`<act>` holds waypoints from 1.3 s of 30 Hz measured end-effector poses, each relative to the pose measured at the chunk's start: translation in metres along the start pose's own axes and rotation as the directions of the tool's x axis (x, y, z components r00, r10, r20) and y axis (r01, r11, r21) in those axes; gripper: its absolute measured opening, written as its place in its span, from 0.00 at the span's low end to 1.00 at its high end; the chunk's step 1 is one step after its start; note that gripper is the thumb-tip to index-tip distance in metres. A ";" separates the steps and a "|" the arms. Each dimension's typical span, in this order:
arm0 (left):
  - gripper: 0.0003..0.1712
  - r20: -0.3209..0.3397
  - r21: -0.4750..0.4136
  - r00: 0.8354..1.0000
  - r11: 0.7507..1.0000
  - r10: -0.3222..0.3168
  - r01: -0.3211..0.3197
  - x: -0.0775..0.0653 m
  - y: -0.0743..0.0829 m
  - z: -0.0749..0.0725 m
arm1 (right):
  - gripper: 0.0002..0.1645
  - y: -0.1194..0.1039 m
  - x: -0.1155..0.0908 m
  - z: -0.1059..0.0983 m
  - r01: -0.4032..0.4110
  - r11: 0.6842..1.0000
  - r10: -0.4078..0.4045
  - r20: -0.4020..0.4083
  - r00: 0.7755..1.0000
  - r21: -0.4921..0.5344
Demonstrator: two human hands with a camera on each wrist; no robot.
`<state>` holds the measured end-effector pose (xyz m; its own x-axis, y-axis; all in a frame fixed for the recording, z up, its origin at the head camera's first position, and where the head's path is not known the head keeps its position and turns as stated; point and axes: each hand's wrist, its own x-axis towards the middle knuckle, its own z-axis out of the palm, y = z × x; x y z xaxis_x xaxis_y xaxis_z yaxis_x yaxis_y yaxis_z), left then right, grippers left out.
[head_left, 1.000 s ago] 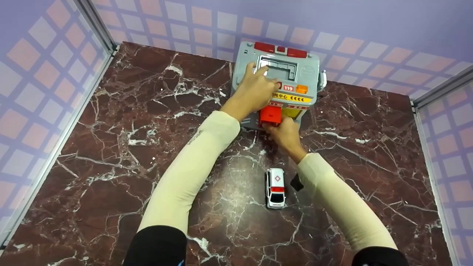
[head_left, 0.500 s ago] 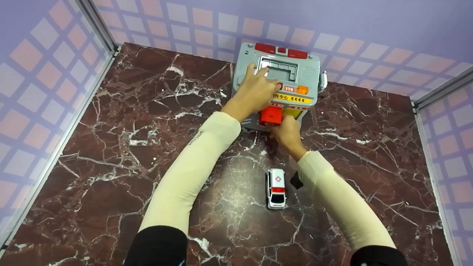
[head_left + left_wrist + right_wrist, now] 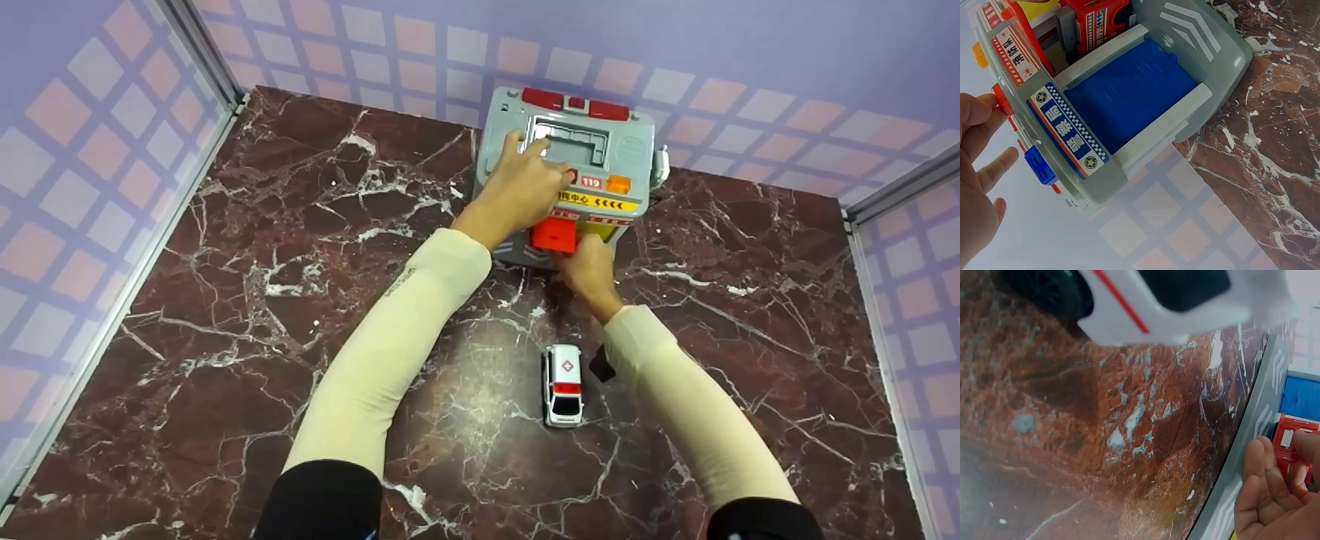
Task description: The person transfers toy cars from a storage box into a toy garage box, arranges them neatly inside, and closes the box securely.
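A grey toy rescue station (image 3: 634,154) stands against the back wall. My left hand (image 3: 521,187) reaches over its top with fingers spread, and one fingertip presses a red button (image 3: 1002,98) on the upper edge. Below, a red door (image 3: 555,235) stands raised beside a blue door panel (image 3: 1134,90), which is down. My right hand (image 3: 589,266) is at the front of the red bay. Its thumb and a finger pinch a red toy fire truck (image 3: 1292,439), which sits in the bay opening; from the head view the raised door hides it.
A white toy ambulance (image 3: 566,382) stands on the dark red marbled surface (image 3: 300,375), near the right forearm. A small black object (image 3: 601,366) shows beside the right sleeve. Checkered panels (image 3: 420,45) border the surface at the back and sides.
The right hand has shifted slightly, and less of the red truck shows beneath the raised door. The left hand keeps its place on the button. The whole head view has drifted a little.
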<state>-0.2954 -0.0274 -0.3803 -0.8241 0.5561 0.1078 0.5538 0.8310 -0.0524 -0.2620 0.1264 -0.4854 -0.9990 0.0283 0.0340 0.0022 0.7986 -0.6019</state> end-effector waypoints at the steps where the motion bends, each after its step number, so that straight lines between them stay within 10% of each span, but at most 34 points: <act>1: 0.22 -0.001 0.000 1.000 1.000 -0.001 0.001 0.000 0.000 0.000 | 0.11 0.000 0.001 0.000 0.006 1.000 -0.006 -0.004 1.000 -0.003; 30: 0.21 0.005 -0.041 1.000 0.999 -0.005 0.005 0.000 0.000 0.000 | 0.11 0.005 0.010 0.003 0.013 0.999 -0.014 -0.031 0.999 -0.042; 39: 0.21 0.010 -0.016 1.000 1.000 0.002 -0.002 0.001 -0.001 0.000 | 0.15 0.004 0.014 0.002 -0.155 0.987 0.155 0.002 0.988 -0.039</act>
<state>-0.2964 -0.0275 -0.3802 -0.8239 0.5582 0.0977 0.5575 0.8294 -0.0370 -0.2757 0.1286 -0.4883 -0.9867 0.1506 -0.0619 0.1588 0.8074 -0.5683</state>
